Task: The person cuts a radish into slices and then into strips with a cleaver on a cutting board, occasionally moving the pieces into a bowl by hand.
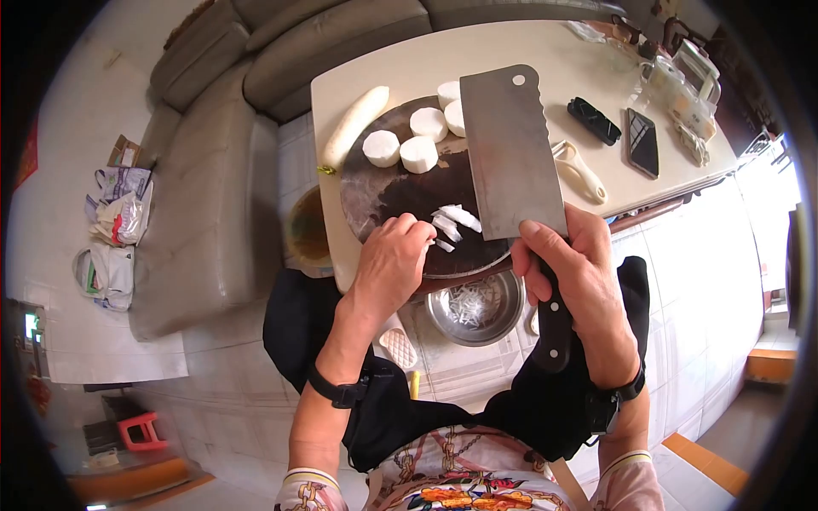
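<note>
We're looking straight down at a pale rectangular table pushed up against a grey leather sofa, and everything is laid out within arm's reach of the person seated at its near edge. The round dark wooden chopping board hangs a little over that edge, which looks deliberate, because a shiny steel bowl sits below it on the floor, already holding pale slivers, so cut pieces can be swept straight down. Up comes the broad steel cleaver with the black handle, blade flat to the camera and lifted clear of the board; the right hand is wrapped tight round the handle, thumb pressed up by the blade's heel for control. A long peeled white radish lies along the board's far left rim, parked out of the blade's way, and four or five thick white round radish slices wait at the far side of the board. Off to the right, a cream plastic peeler, a black phone and a small black ridged object sit well apart from the cutting. Now the left hand: fingers curled down and bunched, nearly closed, fingertips pinching at the little heap of thin white radish strips near the board's front edge, just beside the cleaver's lower corner.
</note>
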A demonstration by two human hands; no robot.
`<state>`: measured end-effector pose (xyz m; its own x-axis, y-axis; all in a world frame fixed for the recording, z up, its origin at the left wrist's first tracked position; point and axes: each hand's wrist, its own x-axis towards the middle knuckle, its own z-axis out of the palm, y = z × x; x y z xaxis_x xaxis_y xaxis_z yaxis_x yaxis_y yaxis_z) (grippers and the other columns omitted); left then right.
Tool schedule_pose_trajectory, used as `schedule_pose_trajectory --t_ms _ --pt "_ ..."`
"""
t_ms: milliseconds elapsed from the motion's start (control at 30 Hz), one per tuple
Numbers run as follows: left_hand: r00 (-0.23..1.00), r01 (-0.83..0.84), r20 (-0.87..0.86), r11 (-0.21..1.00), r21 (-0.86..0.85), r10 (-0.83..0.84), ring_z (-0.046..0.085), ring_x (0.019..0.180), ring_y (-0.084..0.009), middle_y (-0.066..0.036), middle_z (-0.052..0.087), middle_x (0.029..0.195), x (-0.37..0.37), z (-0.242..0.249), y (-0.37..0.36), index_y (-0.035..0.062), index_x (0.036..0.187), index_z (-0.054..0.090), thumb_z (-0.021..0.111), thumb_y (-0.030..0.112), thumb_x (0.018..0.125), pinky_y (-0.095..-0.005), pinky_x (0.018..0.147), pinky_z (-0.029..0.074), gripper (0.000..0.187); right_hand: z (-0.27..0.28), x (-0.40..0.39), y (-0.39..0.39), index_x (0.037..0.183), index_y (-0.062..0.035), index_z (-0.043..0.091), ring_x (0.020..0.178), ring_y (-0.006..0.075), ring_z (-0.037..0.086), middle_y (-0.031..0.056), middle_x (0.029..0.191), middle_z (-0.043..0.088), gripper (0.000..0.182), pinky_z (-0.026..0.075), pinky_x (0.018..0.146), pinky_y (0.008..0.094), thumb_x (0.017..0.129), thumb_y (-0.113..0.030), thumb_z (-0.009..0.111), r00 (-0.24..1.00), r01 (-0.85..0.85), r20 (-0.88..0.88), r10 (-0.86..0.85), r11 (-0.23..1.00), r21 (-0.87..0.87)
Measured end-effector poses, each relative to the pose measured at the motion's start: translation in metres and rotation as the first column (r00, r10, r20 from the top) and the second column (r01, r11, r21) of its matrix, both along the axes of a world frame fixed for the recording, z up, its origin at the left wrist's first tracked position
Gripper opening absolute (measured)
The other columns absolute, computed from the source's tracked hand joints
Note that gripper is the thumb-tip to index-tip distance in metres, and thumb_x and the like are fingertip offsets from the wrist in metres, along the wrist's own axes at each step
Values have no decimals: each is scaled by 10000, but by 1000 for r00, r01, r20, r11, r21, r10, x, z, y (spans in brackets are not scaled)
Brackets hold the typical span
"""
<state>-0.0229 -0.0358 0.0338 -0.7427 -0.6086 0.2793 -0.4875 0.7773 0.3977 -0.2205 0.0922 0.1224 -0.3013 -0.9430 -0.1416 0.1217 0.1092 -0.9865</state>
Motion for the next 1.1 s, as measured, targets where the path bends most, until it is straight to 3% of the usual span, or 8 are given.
schedule_pose_trajectory --t_ms 300,467,600,767,833,967,1033,1100 --pt "990 -85 -119 995 -44 79 638 819 -318 -115 630 863 -5 -8 3 34 972 642 670 -5 841 -392 728 525 140 -2 7 -4 855 41 580 433 72 452 65 632 575 236 421 449 246 972 -164 577 1000 0 8 0 1000 -13" --pt "824 -128 -463 904 408 325 700 709 -207 -113 711 786 -4 0 8 11 926 681 687 -7 859 -291 641 533 70 -2 13 -5 833 37 582 432 73 449 65 630 575 245 423 449 246 973 -163 580 1000 12 25 -12 1000 -8" --pt "863 -9 -373 749 663 341 646 659 -102 -84 707 763 11 -3 6 4 935 701 710 20 855 -248 640 517 82 -11 4 -1 779 21 583 467 78 491 34 622 589 256 416 472 254 966 -153 584 998 -49 -32 50 998 35" --pt "920 -67 -252 754 653 299 659 657 -157 -81 699 761 12 -9 14 24 912 705 730 41 832 -292 635 523 86 -14 9 1 726 18 578 446 76 476 19 563 557 302 394 449 253 971 -158 581 985 -108 -120 121 988 109" --pt "942 -93 -275 935 342 194 628 634 -92 -36 672 777 11 -14 15 10 890 717 740 5 837 -249 575 501 58 -16 12 2 740 21 574 456 73 488 22 565 556 282 379 437 245 971 -140 584 965 -180 -173 198 977 116" --pt "931 -132 -280 932 338 234 636 626 -132 -70 661 834 14 -18 17 11 902 716 751 -7 813 -260 586 511 98 -18 16 3 757 29 553 457 73 493 18 560 549 262 393 439 249 975 -114 579 934 -259 -212 289 953 158" --pt "911 -174 -309 933 315 274 667 748 -313 -126 664 906 14 -12 19 29 896 698 735 -7 788 -394 659 536 120 -17 17 3 764 33 553 458 73 494 22 564 554 261 398 440 250 975 -117 578 944 -237 -195 265 959 157" --pt "896 -191 -335 934 301 291 666 749 -319 -129 659 926 15 -12 18 26 914 701 734 -13 788 -397 664 537 136 -17 17 2 771 37 552 458 72 495 25 569 559 260 402 442 251 976 -121 577 954 -213 -179 240 965 154"
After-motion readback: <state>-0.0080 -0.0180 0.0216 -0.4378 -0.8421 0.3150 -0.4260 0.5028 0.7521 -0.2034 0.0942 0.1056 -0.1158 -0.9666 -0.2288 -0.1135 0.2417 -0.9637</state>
